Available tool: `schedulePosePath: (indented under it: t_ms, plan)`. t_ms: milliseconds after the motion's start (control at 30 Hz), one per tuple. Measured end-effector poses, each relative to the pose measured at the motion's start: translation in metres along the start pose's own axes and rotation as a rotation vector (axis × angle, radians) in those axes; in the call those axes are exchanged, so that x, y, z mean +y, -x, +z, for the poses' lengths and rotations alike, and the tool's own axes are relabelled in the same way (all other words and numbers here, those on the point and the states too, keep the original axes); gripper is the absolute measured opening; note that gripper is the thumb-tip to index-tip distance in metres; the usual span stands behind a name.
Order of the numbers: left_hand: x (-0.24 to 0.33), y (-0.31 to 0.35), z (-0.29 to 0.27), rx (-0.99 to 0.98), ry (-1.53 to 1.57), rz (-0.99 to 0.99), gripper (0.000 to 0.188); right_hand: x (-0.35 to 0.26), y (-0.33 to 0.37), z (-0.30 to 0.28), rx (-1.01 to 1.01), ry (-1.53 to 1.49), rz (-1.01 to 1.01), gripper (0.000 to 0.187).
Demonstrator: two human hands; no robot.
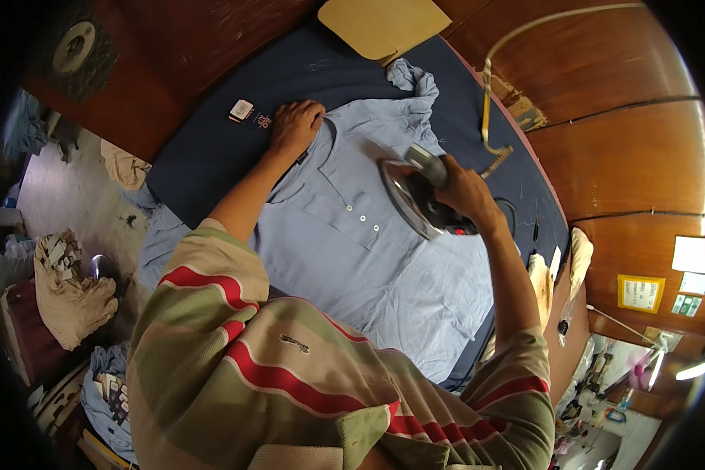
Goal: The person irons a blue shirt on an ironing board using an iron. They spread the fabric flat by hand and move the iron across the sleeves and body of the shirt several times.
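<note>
A light blue shirt point(305, 227) with a few white buttons lies spread on a dark blue padded board. Its neckline faces left, and one sleeve point(419, 82) lies bunched toward the far side. My left hand point(296, 128) is at the far edge of the neckline, fingers bent and closed on the cloth; the fingertips are partly hidden. Wrapped round the handle of a clothes iron point(415, 192), my right hand point(466, 192) holds it over the shirt's chest, right of the buttons. The iron is slightly blurred and looks tilted. The lower shirt part is creased.
A small white tag point(241, 110) lies on the dark board point(204, 157), left of my left hand. A tan flat panel point(384, 27) stands at the far edge. A pale cord point(486, 102) hangs at the right by the wooden wall. Cloth bundles point(70, 290) lie at left.
</note>
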State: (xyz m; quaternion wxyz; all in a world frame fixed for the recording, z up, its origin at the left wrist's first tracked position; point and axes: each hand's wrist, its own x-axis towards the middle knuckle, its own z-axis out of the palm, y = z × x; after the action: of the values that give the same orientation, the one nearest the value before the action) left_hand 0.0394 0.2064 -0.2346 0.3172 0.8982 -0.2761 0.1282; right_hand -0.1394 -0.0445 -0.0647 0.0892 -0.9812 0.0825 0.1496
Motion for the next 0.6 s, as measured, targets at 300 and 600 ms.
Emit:
schedulePosePath:
  t_ms: [300, 600]
  plan:
    - [-0.006, -0.004, -0.002, -0.019, 0.067, -0.01, 0.007, -0.086, -0.09, 0.018, 0.342, -0.104, 0.036, 0.054]
    - [-0.011, -0.007, -0.004, -0.026, 0.12, -0.022, 0.004, -0.097, -0.123, 0.008, 0.375, -0.07, 0.003, 0.06]
